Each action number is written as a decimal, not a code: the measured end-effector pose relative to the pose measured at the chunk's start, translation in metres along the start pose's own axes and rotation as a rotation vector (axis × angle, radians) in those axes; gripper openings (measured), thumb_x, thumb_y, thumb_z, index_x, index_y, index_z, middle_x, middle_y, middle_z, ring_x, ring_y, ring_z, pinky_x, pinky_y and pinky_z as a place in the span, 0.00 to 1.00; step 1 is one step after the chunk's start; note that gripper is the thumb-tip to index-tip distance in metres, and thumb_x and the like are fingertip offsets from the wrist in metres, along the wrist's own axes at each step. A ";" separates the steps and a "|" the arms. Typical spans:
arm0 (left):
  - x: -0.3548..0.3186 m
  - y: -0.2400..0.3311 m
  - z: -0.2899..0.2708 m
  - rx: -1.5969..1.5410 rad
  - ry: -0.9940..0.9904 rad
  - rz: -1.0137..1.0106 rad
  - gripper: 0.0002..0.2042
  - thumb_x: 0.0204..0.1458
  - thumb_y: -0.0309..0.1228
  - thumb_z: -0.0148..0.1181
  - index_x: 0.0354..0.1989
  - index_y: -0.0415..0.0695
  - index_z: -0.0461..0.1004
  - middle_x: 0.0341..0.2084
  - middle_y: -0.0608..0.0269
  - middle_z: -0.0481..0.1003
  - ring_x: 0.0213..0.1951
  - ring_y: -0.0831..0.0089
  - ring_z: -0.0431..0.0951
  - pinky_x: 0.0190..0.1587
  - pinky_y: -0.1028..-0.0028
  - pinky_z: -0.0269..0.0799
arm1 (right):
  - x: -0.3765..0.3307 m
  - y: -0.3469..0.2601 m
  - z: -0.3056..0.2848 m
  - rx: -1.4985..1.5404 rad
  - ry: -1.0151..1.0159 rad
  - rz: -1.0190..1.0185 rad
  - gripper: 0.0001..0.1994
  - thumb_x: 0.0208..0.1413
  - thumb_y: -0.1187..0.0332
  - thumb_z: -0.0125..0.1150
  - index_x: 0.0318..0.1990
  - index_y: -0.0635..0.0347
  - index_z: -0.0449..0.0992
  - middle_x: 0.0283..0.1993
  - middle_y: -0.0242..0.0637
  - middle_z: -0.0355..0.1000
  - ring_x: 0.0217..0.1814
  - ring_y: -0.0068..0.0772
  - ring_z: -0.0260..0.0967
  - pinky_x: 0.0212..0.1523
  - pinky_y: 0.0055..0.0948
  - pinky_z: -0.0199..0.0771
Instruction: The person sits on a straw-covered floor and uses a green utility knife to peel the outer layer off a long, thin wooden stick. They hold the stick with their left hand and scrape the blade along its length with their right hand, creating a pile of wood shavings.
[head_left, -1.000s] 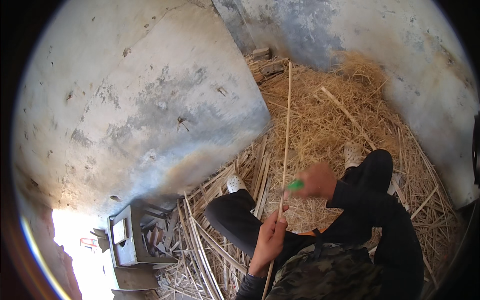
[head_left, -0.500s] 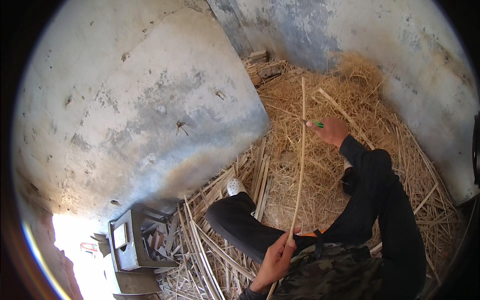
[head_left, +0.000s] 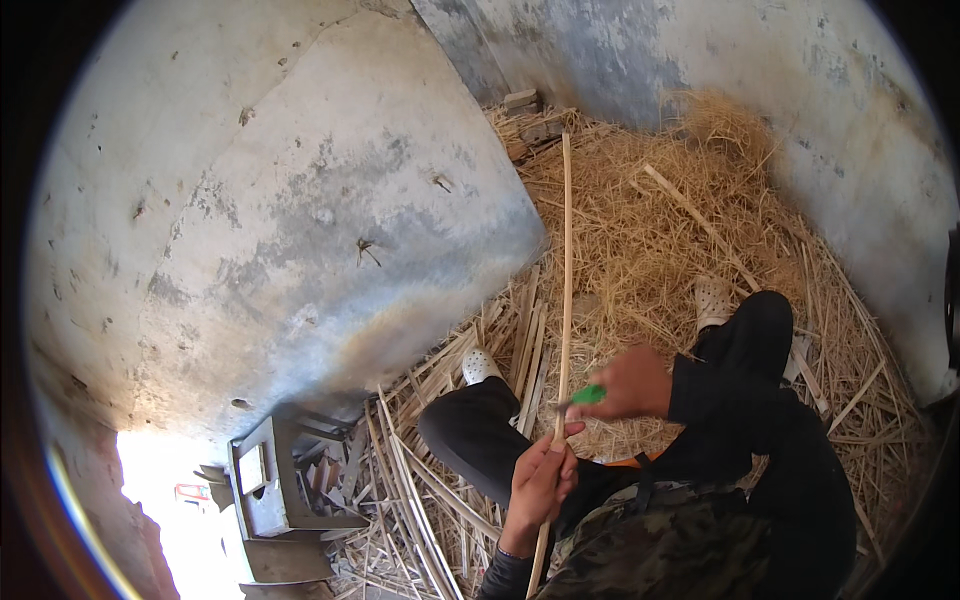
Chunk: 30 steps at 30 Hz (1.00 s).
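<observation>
A long, pale strip of split cane or bamboo runs upright through the picture, from near my lap to the far straw. Low on it, my left hand is closed around the strip, thumb on top. Just above, my right hand grips a green-handled knife, slightly blurred by motion. The dark blade meets the strip close to my left fingers; its edge is too small to make out.
Straw-like shavings heap up ahead, with another pale strip lying on them. Many split strips lie at the left, beside a worn wooden cabinet. A stained wall block juts in from the left. White clogs show on my feet.
My right hand has come back along the strip with the knife, from its far part to just above my left hand. The strip's far end has swung left.
</observation>
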<state>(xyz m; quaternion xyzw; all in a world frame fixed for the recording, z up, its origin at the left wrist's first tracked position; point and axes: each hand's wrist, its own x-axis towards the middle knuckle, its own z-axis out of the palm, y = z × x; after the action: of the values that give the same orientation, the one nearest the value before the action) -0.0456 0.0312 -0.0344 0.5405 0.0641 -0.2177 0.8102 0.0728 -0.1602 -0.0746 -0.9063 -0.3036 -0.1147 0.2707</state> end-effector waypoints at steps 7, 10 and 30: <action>-0.006 0.007 0.008 0.271 0.086 0.029 0.19 0.66 0.36 0.41 0.59 0.37 0.64 0.21 0.75 0.62 0.19 0.87 0.57 0.22 0.86 0.52 | 0.010 0.002 -0.013 -0.110 -0.133 -0.020 0.42 0.44 0.22 0.43 0.11 0.57 0.72 0.07 0.40 0.59 0.09 0.40 0.61 0.13 0.37 0.60; -0.009 0.008 0.011 0.409 0.123 0.116 0.18 0.65 0.35 0.43 0.59 0.37 0.65 0.21 0.76 0.60 0.21 0.88 0.56 0.24 0.86 0.52 | 0.000 -0.008 -0.005 -0.051 -0.082 -0.056 0.42 0.44 0.21 0.41 0.11 0.57 0.73 0.07 0.40 0.60 0.08 0.39 0.61 0.13 0.37 0.60; -0.019 0.014 0.011 0.567 0.246 0.223 0.18 0.63 0.29 0.47 0.59 0.34 0.66 0.24 0.76 0.65 0.26 0.89 0.57 0.28 0.86 0.53 | 0.038 0.007 -0.018 -0.152 0.066 0.065 0.41 0.44 0.23 0.47 0.10 0.59 0.71 0.06 0.39 0.58 0.08 0.37 0.62 0.12 0.36 0.62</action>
<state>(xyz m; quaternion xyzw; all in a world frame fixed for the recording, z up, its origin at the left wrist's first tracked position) -0.0583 0.0311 -0.0110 0.7705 0.0389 -0.0699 0.6324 0.1061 -0.1565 -0.0490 -0.9294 -0.2552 -0.1583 0.2143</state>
